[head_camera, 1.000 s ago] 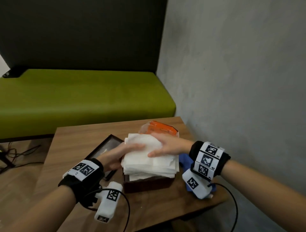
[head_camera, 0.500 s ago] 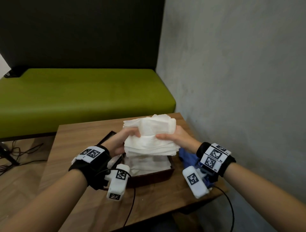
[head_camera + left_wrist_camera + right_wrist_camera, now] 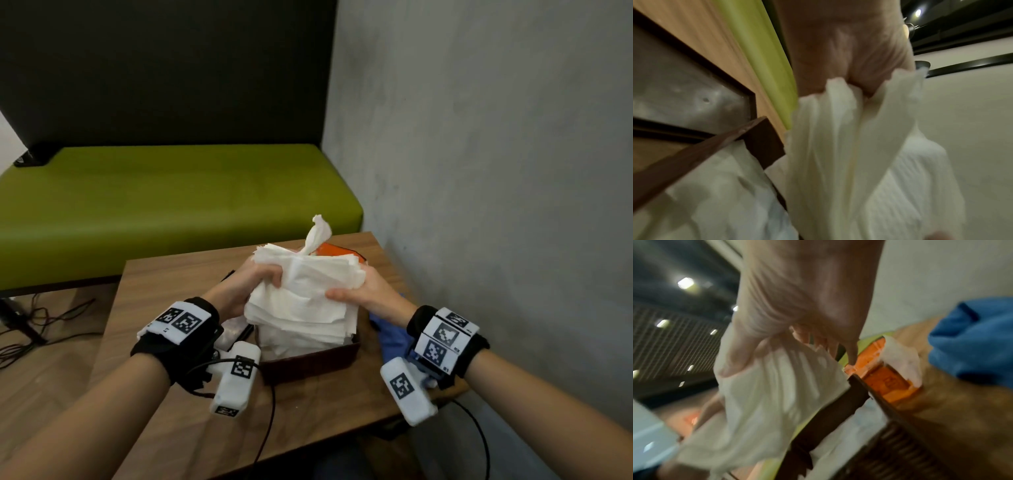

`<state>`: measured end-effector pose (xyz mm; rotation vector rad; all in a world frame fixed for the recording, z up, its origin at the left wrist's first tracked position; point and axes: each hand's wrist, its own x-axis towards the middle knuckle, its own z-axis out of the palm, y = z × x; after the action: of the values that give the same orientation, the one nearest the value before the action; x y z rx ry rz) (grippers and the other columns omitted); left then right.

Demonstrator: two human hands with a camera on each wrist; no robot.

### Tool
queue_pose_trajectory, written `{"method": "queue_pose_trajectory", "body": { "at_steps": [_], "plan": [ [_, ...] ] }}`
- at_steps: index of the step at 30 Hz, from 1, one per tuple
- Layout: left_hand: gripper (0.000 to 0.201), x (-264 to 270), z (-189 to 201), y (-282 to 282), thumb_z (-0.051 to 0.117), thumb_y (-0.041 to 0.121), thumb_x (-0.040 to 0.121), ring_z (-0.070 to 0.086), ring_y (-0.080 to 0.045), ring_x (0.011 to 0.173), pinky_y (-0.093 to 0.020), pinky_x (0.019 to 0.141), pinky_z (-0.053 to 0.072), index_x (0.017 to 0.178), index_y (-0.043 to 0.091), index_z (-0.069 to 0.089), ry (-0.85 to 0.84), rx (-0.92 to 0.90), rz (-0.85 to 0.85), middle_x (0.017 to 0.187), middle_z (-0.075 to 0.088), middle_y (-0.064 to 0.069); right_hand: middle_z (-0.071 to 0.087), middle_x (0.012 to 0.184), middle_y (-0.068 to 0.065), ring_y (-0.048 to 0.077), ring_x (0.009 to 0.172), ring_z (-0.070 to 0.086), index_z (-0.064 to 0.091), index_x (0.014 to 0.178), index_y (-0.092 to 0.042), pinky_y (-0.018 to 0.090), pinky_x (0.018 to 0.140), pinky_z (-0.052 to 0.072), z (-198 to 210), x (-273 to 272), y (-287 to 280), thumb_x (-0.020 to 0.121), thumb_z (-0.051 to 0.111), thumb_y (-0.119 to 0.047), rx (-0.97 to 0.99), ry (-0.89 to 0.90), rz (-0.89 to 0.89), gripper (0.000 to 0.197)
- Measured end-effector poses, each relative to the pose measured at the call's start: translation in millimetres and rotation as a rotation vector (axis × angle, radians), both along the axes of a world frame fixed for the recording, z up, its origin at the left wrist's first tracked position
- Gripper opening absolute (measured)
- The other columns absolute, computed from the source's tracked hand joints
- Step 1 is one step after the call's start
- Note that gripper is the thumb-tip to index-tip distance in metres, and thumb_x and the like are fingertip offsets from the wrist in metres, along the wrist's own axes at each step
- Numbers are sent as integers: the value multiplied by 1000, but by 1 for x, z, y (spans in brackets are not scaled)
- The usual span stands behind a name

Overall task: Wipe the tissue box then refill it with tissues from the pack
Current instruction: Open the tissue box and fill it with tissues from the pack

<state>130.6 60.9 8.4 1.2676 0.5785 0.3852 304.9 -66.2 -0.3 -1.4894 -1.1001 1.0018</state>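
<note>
A thick stack of white tissues (image 3: 305, 294) is held over the open dark brown tissue box (image 3: 310, 359) on the wooden table. My left hand (image 3: 253, 284) grips the stack's left edge, fingers curled over the top. My right hand (image 3: 356, 291) grips its right edge, thumb on top. More tissues (image 3: 291, 346) lie in the box below. The left wrist view shows the tissues (image 3: 849, 146) bunched under the palm and the box corner (image 3: 762, 142). The right wrist view shows the tissues (image 3: 772, 386) in my grip, with the orange tissue pack (image 3: 885, 381) behind the box wall (image 3: 838, 407).
The box lid (image 3: 680, 91) lies on the table to the left of the box. A blue cloth (image 3: 390, 332) sits right of the box by the grey wall. The orange pack (image 3: 337, 250) lies behind the box. A green bench (image 3: 171, 202) stands beyond the table (image 3: 178, 274).
The hands went from pressing the stack flat on the box to lifting its upper part and gripping its edges; one tissue now sticks up at the back.
</note>
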Motion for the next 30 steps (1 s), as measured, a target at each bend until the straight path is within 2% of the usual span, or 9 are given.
{"method": "queue_pose_trajectory", "body": {
  "at_steps": [3, 6, 9, 16, 20, 21, 23, 27, 30],
  "plan": [
    [48, 0, 6, 0, 56, 7, 39, 63, -15, 71, -21, 56, 51, 84, 18, 67, -22, 35, -61, 78, 69, -1, 57, 122, 8, 15, 110, 58, 52, 121, -20, 34, 93, 50, -6, 1, -4, 65, 74, -50, 56, -4, -85, 67],
    [51, -3, 8, 4, 58, 13, 37, 63, -18, 79, -23, 62, 52, 87, 18, 65, -1, 51, -131, 86, 68, -4, 44, 136, 12, 23, 124, 45, 47, 128, -27, 50, 108, 35, -9, 3, -2, 69, 47, -78, 38, 126, -185, 77],
    [55, -6, 5, 6, 61, 12, 36, 66, -18, 77, -25, 59, 55, 91, 17, 62, 16, 20, -158, 85, 70, -3, 54, 130, 11, 24, 120, 52, 52, 124, -21, 51, 108, 33, -1, 2, 2, 82, 40, -66, 32, 151, -152, 62],
    [50, -2, -6, 1, 61, 6, 41, 66, -21, 80, -31, 68, 53, 88, 20, 66, 79, 30, -155, 85, 71, -3, 61, 118, 6, 17, 111, 59, 51, 125, -20, 29, 96, 47, 14, -2, 9, 66, 67, -37, 231, -88, 36, 63],
    [47, -1, -7, -2, 53, -1, 53, 64, -22, 83, -29, 65, 54, 91, 25, 66, 99, 3, -158, 92, 68, -7, 72, 87, -1, 23, 84, 66, 71, 84, -20, 43, 77, 53, 15, -7, 16, 75, 73, -27, 290, -367, -121, 12],
    [48, -1, -7, -3, 52, 0, 54, 64, -22, 83, -29, 64, 54, 94, 25, 64, 109, 0, -146, 94, 67, -8, 70, 81, 0, 18, 78, 65, 70, 78, -17, 36, 72, 54, 15, -6, 18, 77, 73, -21, 301, -382, -173, 4],
    [54, -3, -8, -2, 53, 1, 56, 63, -25, 89, -32, 68, 54, 104, 25, 60, 107, -10, -124, 105, 64, -12, 66, 77, 2, 7, 72, 60, 67, 75, -16, 20, 61, 50, 21, -3, 22, 80, 70, -14, 329, -368, -287, 6],
    [82, -6, -15, -1, 50, 1, 59, 60, -29, 106, -36, 77, 54, 133, 36, 41, 70, -32, -87, 123, 59, -6, 64, 75, 0, 15, 70, 60, 62, 74, -25, 35, 62, 51, 45, 8, 26, 84, 65, -16, 404, -378, -499, 14],
    [82, -6, -17, 0, 50, 4, 60, 60, -27, 100, -30, 67, 57, 133, 38, 37, 61, -70, -58, 122, 56, -5, 64, 68, -10, 8, 63, 60, 60, 75, -28, 26, 56, 49, 64, -2, 26, 86, 63, -13, 471, -274, -398, 19]
  ]
}}
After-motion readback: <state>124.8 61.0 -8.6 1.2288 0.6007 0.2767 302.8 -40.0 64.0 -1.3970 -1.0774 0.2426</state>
